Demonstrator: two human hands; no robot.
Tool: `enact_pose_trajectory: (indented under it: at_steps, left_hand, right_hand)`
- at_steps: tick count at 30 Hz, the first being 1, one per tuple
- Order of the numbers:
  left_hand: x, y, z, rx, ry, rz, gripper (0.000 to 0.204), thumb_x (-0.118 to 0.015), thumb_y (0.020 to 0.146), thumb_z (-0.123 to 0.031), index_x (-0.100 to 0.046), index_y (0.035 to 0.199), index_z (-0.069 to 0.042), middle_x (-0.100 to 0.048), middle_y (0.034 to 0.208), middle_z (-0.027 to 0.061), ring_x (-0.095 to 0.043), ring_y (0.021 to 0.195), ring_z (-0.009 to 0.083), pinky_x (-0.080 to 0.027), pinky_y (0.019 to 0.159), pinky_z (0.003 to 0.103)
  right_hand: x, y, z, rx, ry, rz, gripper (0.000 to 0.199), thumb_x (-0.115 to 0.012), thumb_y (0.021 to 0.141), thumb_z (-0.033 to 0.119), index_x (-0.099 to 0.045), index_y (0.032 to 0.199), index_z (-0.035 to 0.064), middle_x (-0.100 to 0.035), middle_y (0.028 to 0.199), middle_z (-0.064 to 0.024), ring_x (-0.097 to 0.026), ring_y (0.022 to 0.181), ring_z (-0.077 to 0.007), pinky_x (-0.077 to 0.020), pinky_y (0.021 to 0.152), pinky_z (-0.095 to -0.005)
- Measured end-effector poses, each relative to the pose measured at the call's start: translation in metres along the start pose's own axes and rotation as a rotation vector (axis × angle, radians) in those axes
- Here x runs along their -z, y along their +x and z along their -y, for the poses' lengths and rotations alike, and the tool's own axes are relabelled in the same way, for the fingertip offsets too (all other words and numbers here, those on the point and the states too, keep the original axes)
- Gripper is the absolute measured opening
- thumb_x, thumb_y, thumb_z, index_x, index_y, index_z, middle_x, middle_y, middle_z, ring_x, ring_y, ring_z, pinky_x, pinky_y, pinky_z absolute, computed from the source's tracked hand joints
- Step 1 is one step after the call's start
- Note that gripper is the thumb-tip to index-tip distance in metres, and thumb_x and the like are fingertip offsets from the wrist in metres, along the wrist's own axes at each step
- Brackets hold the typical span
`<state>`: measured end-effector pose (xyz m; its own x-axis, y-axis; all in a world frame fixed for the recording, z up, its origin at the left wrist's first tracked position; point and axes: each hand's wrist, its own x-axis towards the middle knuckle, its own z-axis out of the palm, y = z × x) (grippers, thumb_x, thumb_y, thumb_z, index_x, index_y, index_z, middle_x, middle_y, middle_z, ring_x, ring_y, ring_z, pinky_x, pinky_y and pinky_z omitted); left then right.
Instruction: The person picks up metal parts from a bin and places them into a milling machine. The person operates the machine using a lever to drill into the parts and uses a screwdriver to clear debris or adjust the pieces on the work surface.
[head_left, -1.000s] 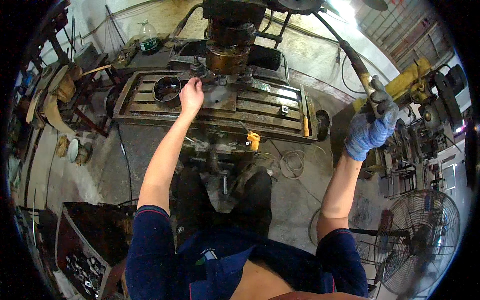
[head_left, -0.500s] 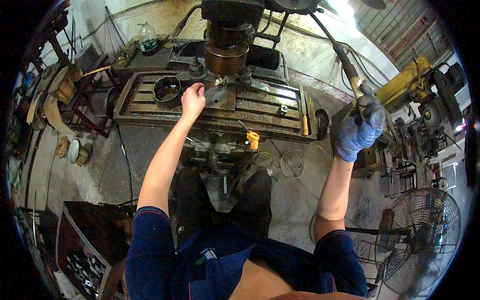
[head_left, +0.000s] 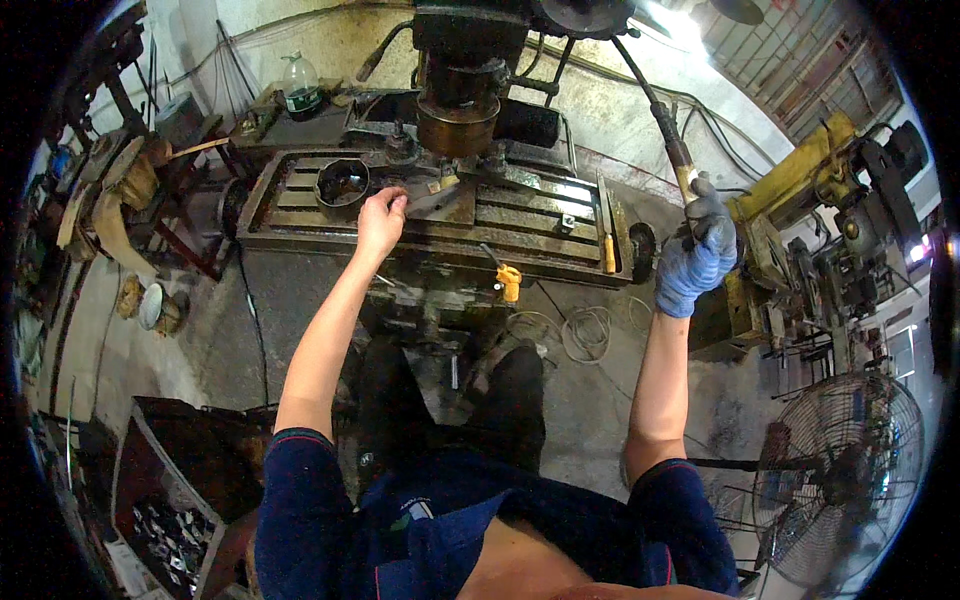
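A flat metal piece (head_left: 432, 192) on the drill table (head_left: 540, 215) is pressed under the bare left hand (head_left: 381, 220), fingers spread; the feed lever (head_left: 668, 140), right of the table, is gripped by the gloved right hand (head_left: 697, 255).

A clear plastic bottle (head_left: 299, 84) with a green label stands on a cluttered bench behind the slotted machine table's (head_left: 540, 215) left end. A dark metal cup (head_left: 342, 182) sits on that table. Coiled wire (head_left: 588, 333) lies on the concrete floor below it, and a pedestal fan (head_left: 838, 470) stands far right of the coil.
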<state>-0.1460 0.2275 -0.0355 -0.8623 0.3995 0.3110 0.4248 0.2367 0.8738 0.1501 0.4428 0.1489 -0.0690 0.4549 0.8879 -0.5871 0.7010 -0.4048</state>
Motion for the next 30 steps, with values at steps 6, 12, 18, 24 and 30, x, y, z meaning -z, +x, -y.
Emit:
enact_pose_trajectory:
  at_steps: [6, 12, 18, 24, 30]
  left_hand:
    - [0.007, -0.012, -0.016, 0.061, -0.029, 0.085, 0.022, -0.055, 0.083, -0.015, -0.062, 0.096, 0.002, -0.062, 0.067, 0.0136, -0.061, 0.054, 0.0202, -0.047, 0.054, 0.033]
    - [0.009, -0.014, -0.019, 0.061, -0.155, 0.107, 0.023, -0.052, 0.086, -0.013, -0.059, 0.101, 0.002, -0.061, 0.065, 0.0088, -0.056, 0.047, 0.0122, -0.044, 0.046, 0.027]
    - [0.010, -0.014, -0.019, 0.032, -0.200, 0.137, 0.021, -0.051, 0.087, -0.010, -0.055, 0.103, 0.002, -0.059, 0.071, 0.0098, -0.054, 0.048, 0.0109, -0.044, 0.047, 0.025]
    - [0.005, -0.012, -0.024, 0.074, -0.250, 0.164, 0.021, -0.050, 0.088, -0.009, -0.053, 0.105, 0.002, -0.058, 0.084, 0.0073, -0.052, 0.051, 0.0091, -0.045, 0.049, 0.025]
    - [0.000, -0.009, -0.026, 0.105, -0.306, 0.152, 0.020, -0.049, 0.089, -0.011, -0.053, 0.104, 0.002, -0.055, 0.078, 0.0060, -0.050, 0.047, 0.0096, -0.043, 0.045, 0.025]
  right_hand:
    - [0.008, -0.006, -0.005, -0.009, 0.025, 0.013, 0.031, -0.057, 0.083, 0.030, -0.056, 0.073, 0.0012, -0.055, 0.076, -0.0091, -0.053, 0.094, -0.0298, -0.0335, 0.093, -0.0486]
    - [0.002, 0.003, 0.005, -0.016, 0.066, 0.007, 0.036, -0.058, 0.082, 0.030, -0.061, 0.083, -0.0060, -0.062, 0.088, -0.0123, -0.053, 0.079, -0.0175, -0.0394, 0.083, -0.0339]
    - [0.003, 0.011, 0.013, -0.050, 0.006, 0.019, 0.028, -0.056, 0.083, 0.024, -0.060, 0.082, -0.0040, -0.062, 0.092, -0.0140, -0.054, 0.089, -0.0202, -0.0381, 0.088, -0.0350]
    - [0.000, 0.023, 0.017, -0.007, 0.039, 0.008, 0.021, -0.060, 0.081, 0.019, -0.062, 0.082, -0.0020, -0.063, 0.089, -0.0122, -0.056, 0.088, -0.0190, -0.0406, 0.085, -0.0326]
    - [0.002, 0.038, 0.010, 0.069, -0.042, -0.007, 0.022, -0.060, 0.083, 0.020, -0.063, 0.085, -0.0010, -0.064, 0.089, -0.0098, -0.056, 0.086, -0.0157, -0.0424, 0.081, -0.0318]
